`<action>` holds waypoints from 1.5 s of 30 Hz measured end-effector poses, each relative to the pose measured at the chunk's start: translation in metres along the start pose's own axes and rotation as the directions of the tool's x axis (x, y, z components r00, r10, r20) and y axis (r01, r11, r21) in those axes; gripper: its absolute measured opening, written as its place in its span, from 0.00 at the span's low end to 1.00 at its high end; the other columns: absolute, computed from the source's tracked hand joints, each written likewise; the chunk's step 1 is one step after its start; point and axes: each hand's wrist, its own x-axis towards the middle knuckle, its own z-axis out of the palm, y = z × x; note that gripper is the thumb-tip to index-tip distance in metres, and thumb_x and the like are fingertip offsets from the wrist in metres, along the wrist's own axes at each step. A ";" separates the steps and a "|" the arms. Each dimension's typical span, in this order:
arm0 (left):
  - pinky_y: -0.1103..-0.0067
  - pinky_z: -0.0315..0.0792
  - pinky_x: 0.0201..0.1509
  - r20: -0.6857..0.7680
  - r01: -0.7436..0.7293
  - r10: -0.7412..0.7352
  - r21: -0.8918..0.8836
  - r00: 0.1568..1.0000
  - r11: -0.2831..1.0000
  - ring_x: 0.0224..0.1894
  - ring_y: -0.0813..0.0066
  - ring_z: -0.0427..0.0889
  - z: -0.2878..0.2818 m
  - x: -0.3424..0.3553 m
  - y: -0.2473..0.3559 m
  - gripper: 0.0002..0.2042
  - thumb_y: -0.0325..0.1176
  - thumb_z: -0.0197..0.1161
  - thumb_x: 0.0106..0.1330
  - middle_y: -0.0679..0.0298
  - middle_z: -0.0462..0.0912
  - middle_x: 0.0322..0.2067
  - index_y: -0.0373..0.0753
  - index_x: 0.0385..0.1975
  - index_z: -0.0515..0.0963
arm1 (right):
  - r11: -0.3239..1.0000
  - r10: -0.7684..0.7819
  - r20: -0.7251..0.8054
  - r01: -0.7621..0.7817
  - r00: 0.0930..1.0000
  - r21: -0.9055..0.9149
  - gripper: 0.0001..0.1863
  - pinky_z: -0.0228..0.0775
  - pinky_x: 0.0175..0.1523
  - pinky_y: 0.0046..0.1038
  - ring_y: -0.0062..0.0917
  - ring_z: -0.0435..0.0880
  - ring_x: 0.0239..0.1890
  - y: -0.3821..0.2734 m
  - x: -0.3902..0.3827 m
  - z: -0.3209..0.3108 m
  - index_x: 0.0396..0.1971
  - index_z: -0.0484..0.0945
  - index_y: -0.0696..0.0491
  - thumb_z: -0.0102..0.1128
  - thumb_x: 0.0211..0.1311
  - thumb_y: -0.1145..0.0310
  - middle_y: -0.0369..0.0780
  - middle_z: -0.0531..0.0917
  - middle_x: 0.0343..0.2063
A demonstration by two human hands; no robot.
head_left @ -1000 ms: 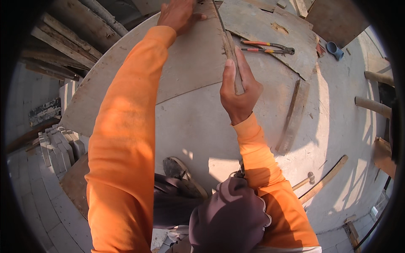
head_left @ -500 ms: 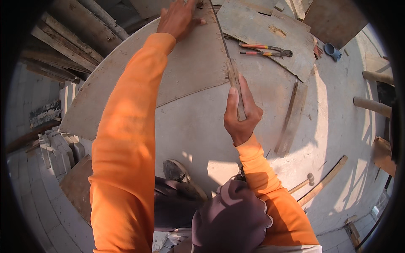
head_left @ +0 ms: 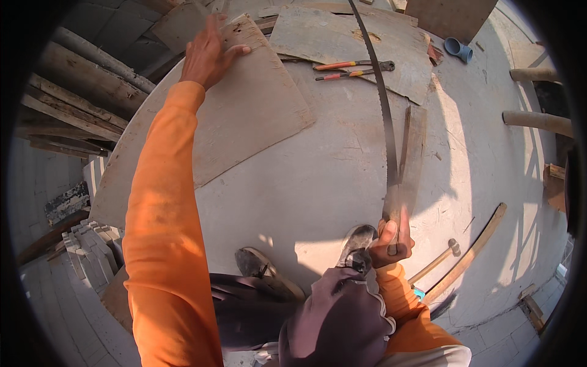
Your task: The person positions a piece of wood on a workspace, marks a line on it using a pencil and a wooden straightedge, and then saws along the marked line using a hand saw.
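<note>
My right hand (head_left: 391, 241) is wrapped around the wooden handle of a handsaw (head_left: 389, 140). Its long, thin, toothed blade curves up past the top of the view, apart from the plywood. At the upper left lies a large plywood sheet (head_left: 257, 104) with a rough, splintered right edge. Spread over its far part is my left hand (head_left: 208, 55), thumb out to the side, palm down on the wood. Behind the saw blade, a pair of long-handled pincers (head_left: 345, 64) with orange-and-yellow grips lies partly on a second plywood piece (head_left: 318, 37).
A wooden plank (head_left: 416, 140) lies right of the saw. Further right are a hammer (head_left: 437, 260), a curved wooden strip (head_left: 471, 251), and a blue pipe fitting (head_left: 458, 50). Stacked timber (head_left: 92, 79) fills the upper left, with grey blocks (head_left: 92, 254) below it. My shoes (head_left: 263, 266) are near the bottom.
The handsaw has come away from the plywood's edge, and my right hand has drawn it back and to the right. My left hand sits further left, still on the sheet.
</note>
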 end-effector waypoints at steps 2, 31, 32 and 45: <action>0.55 0.73 0.54 -0.063 -0.083 0.084 0.021 0.995 0.996 0.46 0.41 0.83 -0.013 -0.009 0.010 0.36 0.53 0.74 0.62 0.47 0.84 0.42 0.33 0.60 0.68 | 0.992 -0.048 -0.111 0.035 0.993 -0.119 0.23 0.79 0.35 0.25 0.25 0.87 0.29 0.026 0.016 -0.027 0.62 0.75 0.68 0.52 0.73 0.70 0.49 0.90 0.36; 0.52 0.78 0.41 -0.095 0.216 -0.199 0.231 0.975 0.949 0.34 0.37 0.85 -0.012 -0.014 0.100 0.32 0.57 0.35 0.81 0.46 0.86 0.27 0.43 0.40 0.88 | 0.919 0.139 0.109 -0.087 0.984 -0.385 0.44 0.56 0.61 0.45 0.42 0.70 0.57 0.111 0.019 0.030 0.68 0.68 0.53 0.77 0.50 0.62 0.46 0.73 0.55; 0.52 0.78 0.41 -0.099 0.215 -0.197 0.236 0.975 0.948 0.34 0.37 0.85 -0.010 -0.007 0.106 0.32 0.58 0.36 0.81 0.46 0.86 0.27 0.43 0.40 0.88 | 0.923 0.123 0.135 -0.064 0.983 -0.379 0.44 0.56 0.61 0.44 0.42 0.70 0.57 0.110 0.020 0.034 0.68 0.68 0.53 0.78 0.49 0.62 0.46 0.73 0.54; 0.50 0.77 0.48 0.020 0.282 -0.290 0.177 0.957 0.943 0.40 0.33 0.84 -0.009 0.041 0.142 0.41 0.64 0.31 0.79 0.40 0.86 0.31 0.36 0.30 0.86 | 0.964 0.022 0.410 0.089 0.912 -0.251 0.45 0.59 0.59 0.41 0.39 0.72 0.56 0.062 0.019 0.099 0.67 0.68 0.52 0.80 0.45 0.65 0.43 0.75 0.52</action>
